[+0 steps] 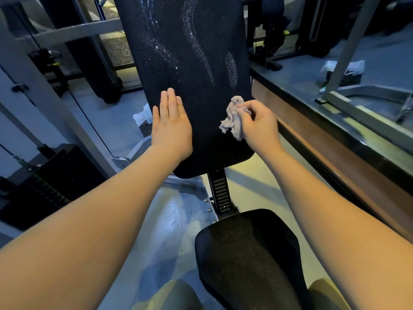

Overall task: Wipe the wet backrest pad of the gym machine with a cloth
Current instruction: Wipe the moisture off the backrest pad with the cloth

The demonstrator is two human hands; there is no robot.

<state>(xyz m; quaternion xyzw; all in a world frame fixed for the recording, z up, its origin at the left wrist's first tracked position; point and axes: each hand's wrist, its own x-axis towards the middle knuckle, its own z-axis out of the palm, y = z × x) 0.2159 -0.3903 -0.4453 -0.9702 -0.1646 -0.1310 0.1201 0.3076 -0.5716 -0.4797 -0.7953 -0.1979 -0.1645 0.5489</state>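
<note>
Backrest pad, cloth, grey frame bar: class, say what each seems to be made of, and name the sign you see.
Backrest pad: probably vinyl or synthetic leather, black, finely textured; water beads sit on its surface. Cloth: soft woven or terry fabric, pale grey, crumpled, frayed. Grey frame bar: likely painted metal, smooth with straight edges.

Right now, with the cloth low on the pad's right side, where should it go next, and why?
Probably sweep the crumpled grey cloth, pinched in the right hand, up the tall black textured backrest pad: droplet streaks glisten across its upper part, above both hands. The left hand lies flat on the pad's lower left and can serve as a brace.
</note>
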